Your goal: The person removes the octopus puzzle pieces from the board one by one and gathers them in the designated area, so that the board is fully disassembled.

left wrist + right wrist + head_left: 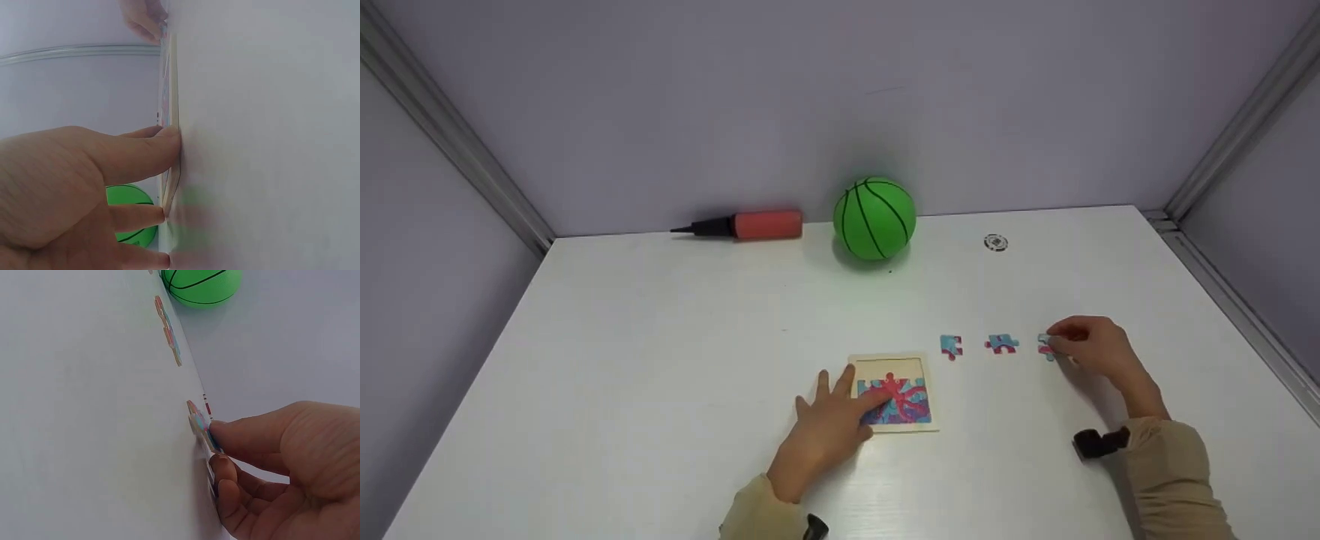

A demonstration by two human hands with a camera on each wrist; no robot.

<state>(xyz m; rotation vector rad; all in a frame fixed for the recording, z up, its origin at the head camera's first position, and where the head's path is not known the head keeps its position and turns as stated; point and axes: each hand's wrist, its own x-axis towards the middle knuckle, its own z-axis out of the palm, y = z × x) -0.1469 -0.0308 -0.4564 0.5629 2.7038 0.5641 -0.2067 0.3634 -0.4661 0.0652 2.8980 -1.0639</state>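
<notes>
My left hand rests spread on the left side of a light wooden puzzle tray. Its index finger touches the picture of a pink octopus on blue, which fills the lower part of the tray. In the left wrist view the thumb lies against the tray's edge. On the right, my right hand pinches a jigsaw piece between thumb and fingers, tilted close over the table. Two more pieces lie between the tray and that hand: a left one and a middle one.
A green ball with black lines stands at the back of the white table. Left of it lies a red and black hand pump. A round black-and-white chip lies at the back right. Walls enclose the back and sides.
</notes>
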